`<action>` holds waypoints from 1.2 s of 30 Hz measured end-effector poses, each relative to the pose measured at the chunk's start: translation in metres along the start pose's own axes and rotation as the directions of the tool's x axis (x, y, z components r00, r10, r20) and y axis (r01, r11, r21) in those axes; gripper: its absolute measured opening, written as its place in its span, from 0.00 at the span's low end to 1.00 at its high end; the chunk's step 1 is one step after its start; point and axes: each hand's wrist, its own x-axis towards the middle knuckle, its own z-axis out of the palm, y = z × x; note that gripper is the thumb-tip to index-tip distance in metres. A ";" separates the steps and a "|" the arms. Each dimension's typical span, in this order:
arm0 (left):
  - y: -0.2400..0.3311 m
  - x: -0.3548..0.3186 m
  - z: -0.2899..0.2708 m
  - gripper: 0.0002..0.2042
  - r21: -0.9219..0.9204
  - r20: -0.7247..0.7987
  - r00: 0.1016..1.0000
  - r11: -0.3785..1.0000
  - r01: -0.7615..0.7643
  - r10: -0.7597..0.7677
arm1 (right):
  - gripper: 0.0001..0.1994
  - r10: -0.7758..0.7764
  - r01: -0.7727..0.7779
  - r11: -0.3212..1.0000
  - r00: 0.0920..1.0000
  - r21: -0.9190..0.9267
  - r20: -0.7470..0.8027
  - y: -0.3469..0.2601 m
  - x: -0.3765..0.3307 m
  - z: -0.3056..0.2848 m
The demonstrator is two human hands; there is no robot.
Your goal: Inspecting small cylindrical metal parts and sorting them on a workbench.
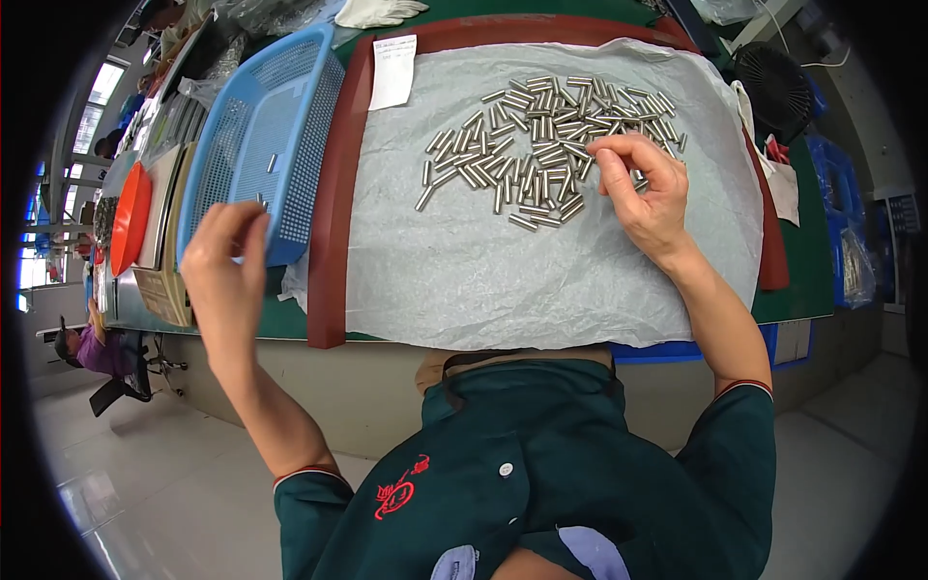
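Metal pins (541, 145), short and silvery, lie scattered in a loose heap at upper centre of the frame on a crinkled white sheet (503, 261), which covers most of a dark red mat (329, 242) on the green bench (797, 261). At upper left, a blue perforated basket (266, 135) stands tilted against the mat's left edge, with a few pins resting inside it. Your left hand (227, 261) hangs over the basket's lower corner at centre left, fingers curled loosely downward; whether it holds a pin cannot be told. Your right hand (648, 193) rests at the right edge of the heap, thumb and fingertips pinched together on the pins there. A white paper slip (393, 70) lies on the sheet's upper left corner. An orange dish (130, 217) sits at far left beside the basket, and a black fan (776, 87) occupies the upper right.
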 end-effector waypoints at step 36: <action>0.136 0.007 0.151 0.10 -0.194 0.116 0.937 0.933 -0.304 0.330 | 0.02 -0.138 0.178 0.943 0.978 -0.280 0.157 0.008 0.000 0.011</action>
